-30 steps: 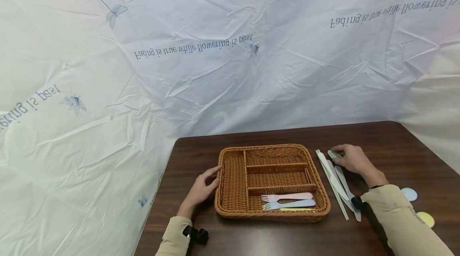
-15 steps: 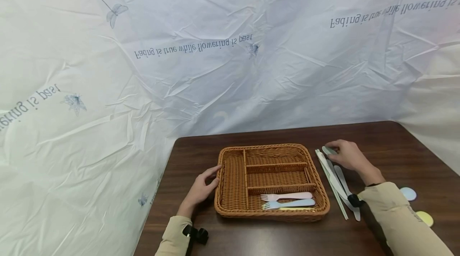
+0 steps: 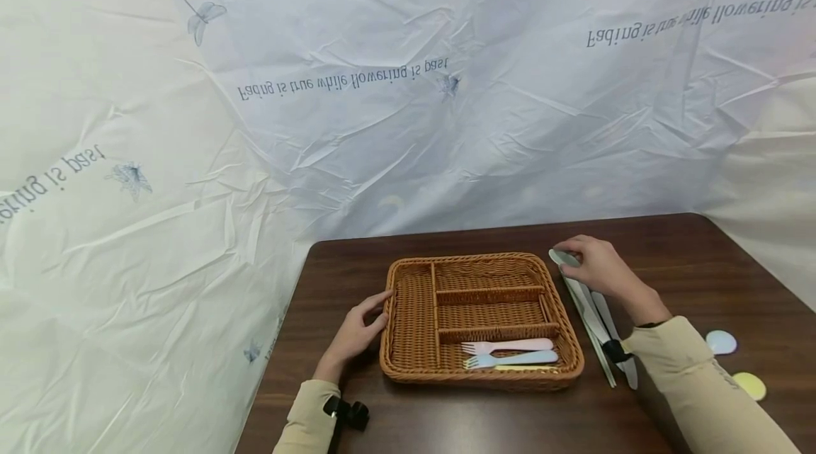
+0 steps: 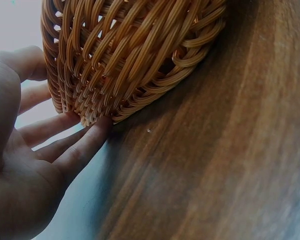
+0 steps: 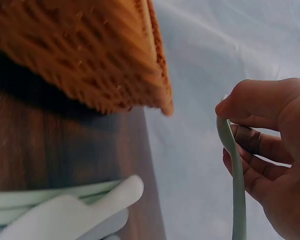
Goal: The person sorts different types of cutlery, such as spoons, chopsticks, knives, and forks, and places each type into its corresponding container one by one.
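Note:
A pale green spoon (image 5: pixel 237 192) hangs above the table, its bowl pinched between the thumb and fingers of my right hand (image 3: pixel 602 268). The spoon is right of the wicker basket (image 3: pixel 408 372), over the far ends of the table knives (image 3: pixel 588 316) and light green chopsticks (image 3: pixel 604 358). My left hand (image 3: pixel 357 330) rests against the basket's left side, its fingertips (image 4: pixel 97 127) touching the woven wall low down. Inside the basket's near right compartment lie a pink fork (image 3: pixel 510 347), a light blue fork (image 3: pixel 519 359) and a yellow piece (image 3: pixel 525 368), mostly covered.
Two round pieces, one light blue (image 3: pixel 722 342) and one yellow (image 3: pixel 749 386), lie beyond my right sleeve, which may hide part of them. The brown table (image 3: pixel 484 426) meets a white printed sheet (image 3: pixel 408 142) at its back and left.
My right hand has lifted the green spoon from beside the knives and carried it left and away from me, toward the basket's far right corner. The left hand stays put.

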